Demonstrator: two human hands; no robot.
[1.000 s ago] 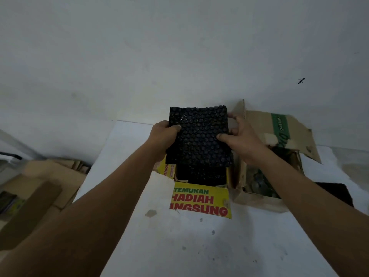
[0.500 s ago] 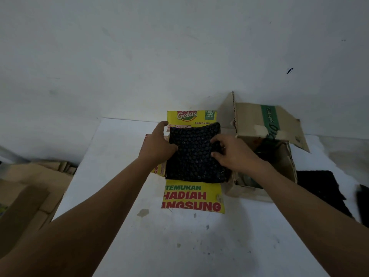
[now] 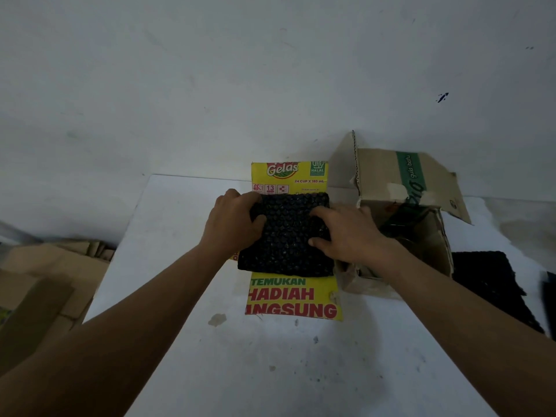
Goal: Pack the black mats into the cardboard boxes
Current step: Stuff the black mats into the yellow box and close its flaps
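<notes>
Left hand (image 3: 234,227) gripping its edge, right hand (image 3: 349,236) pressing flat on top, the black mat (image 3: 285,245) sits in the mouth of the yellow cardboard box (image 3: 293,296), where uneven pushing could wedge it crooked.

**Dim, Flat Light in a Wide-Angle View**

Weak, even light is leaving the whole scene dull and greyish. A soft, broad shadow is lying on the near part of the white counter (image 3: 301,371). Tiny glints are showing on the bumps of the black mat (image 3: 285,245). Toward the left and right edges, shapes are stretching and smearing out of focus.
</notes>
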